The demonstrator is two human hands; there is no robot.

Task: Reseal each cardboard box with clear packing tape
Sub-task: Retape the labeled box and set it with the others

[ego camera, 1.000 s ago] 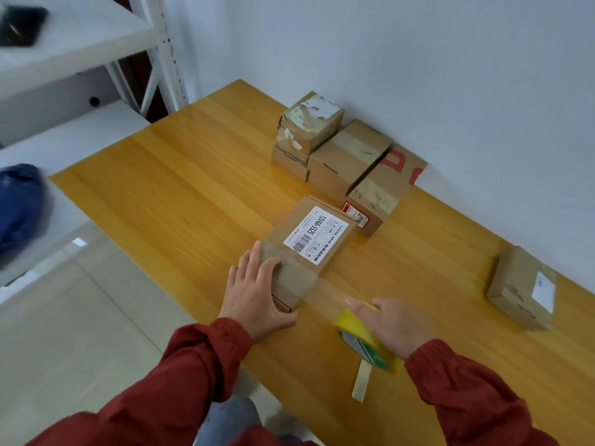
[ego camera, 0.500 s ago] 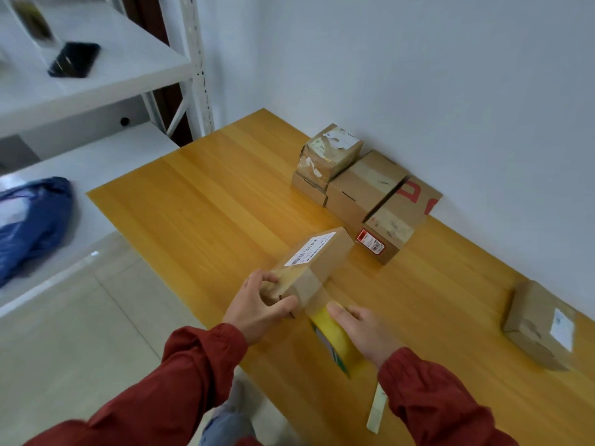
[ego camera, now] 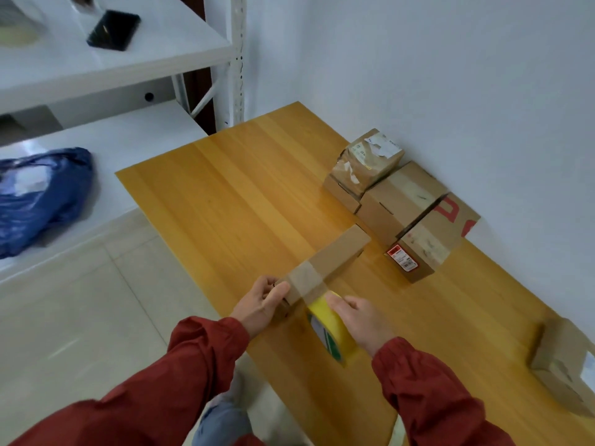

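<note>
A small cardboard box (ego camera: 338, 255) stands tipped on its edge near the front of the wooden table (ego camera: 244, 194). A band of clear tape (ego camera: 306, 280) wraps its near end. My left hand (ego camera: 262, 302) grips that near end, thumb on top. My right hand (ego camera: 359, 320) holds a yellow-cored tape roll (ego camera: 331, 333) just right of the box, with the tape running from the roll onto the box.
Three boxes (ego camera: 399, 201) sit in a row against the white wall. Another box (ego camera: 566, 365) lies at the right edge. White shelving (ego camera: 106, 62) on the left carries a black phone (ego camera: 112, 30) and a blue bag (ego camera: 42, 194).
The box has been turned from lying flat, label up, onto its edge. The tape roll has come in from the right to the box's near end. The view has shifted left.
</note>
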